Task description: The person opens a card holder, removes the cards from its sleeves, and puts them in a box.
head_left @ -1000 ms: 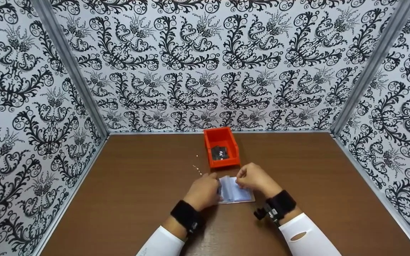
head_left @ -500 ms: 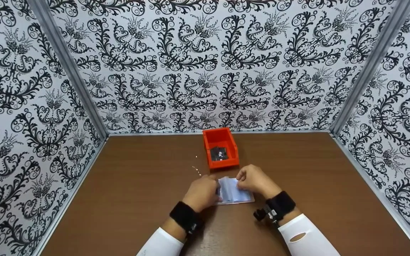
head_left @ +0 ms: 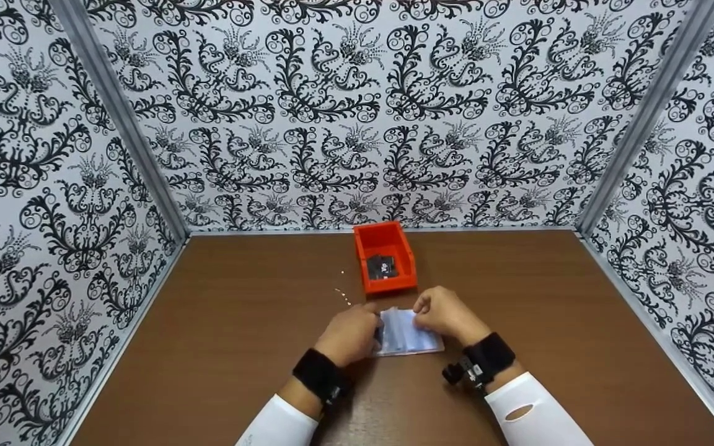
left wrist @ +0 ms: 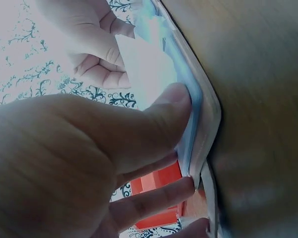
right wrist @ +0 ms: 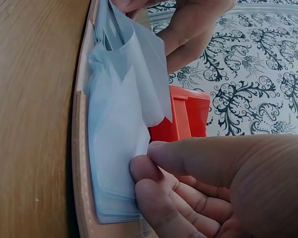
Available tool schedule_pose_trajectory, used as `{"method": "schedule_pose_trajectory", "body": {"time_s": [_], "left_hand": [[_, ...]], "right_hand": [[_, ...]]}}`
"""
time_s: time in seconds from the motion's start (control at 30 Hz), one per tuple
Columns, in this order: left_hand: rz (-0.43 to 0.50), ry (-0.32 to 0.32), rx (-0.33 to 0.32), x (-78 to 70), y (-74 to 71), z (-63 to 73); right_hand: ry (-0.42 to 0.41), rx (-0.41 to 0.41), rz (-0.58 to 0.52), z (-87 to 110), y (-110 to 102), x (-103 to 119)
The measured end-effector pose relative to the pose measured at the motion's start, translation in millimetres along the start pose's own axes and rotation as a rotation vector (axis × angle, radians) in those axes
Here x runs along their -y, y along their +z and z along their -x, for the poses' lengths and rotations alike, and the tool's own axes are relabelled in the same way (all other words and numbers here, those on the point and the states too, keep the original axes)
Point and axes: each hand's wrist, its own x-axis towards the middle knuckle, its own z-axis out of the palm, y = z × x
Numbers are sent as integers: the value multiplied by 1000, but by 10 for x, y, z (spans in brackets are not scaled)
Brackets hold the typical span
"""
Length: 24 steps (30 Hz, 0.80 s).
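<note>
A card holder [head_left: 406, 351] with clear plastic sleeves and a tan stitched cover lies spread on the table. My left hand [head_left: 348, 334] grips its left side; in the left wrist view the thumb [left wrist: 171, 111] presses on the sleeves and the fingers reach to their far edge. My right hand [head_left: 447, 313] is at the right half. There, thumb and index finger pinch the edge of a clear sleeve [right wrist: 116, 139]. Between the hands, another sleeve [right wrist: 151, 89] stands up in a curve. Dark contents show within the sleeves under the left hand in the right wrist view.
Just behind the card holder stands an orange-red bin [head_left: 391, 285] with dark cards [head_left: 382, 267] in it. Small pale marks [head_left: 341, 294] dot the brown table [head_left: 239, 322] to the bin's left. Patterned walls [head_left: 344, 124] enclose the table at the back and sides.
My left hand has shifted slightly left, and a little more of the sleeves shows beside it. The right hand keeps nearly the same place at the sleeve edge. The bin has not moved.
</note>
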Motion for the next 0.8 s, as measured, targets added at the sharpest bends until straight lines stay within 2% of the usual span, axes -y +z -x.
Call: {"method": "schedule_pose_trajectory", "body": {"time_s": [0.23, 0.47, 0.63, 0.8], "left_hand": [[45, -13, -23, 10, 20, -21], [56, 34, -79, 25, 30, -26], [68, 44, -86, 46, 51, -38], [104, 31, -83, 51, 54, -46]], "right_hand": [[-1, -3, -12, -1, 7, -3], [-5, 8, -41, 3, -14, 40], [-81, -25, -25, 31, -43, 154], [-218, -10, -3, 109, -36, 319]]}}
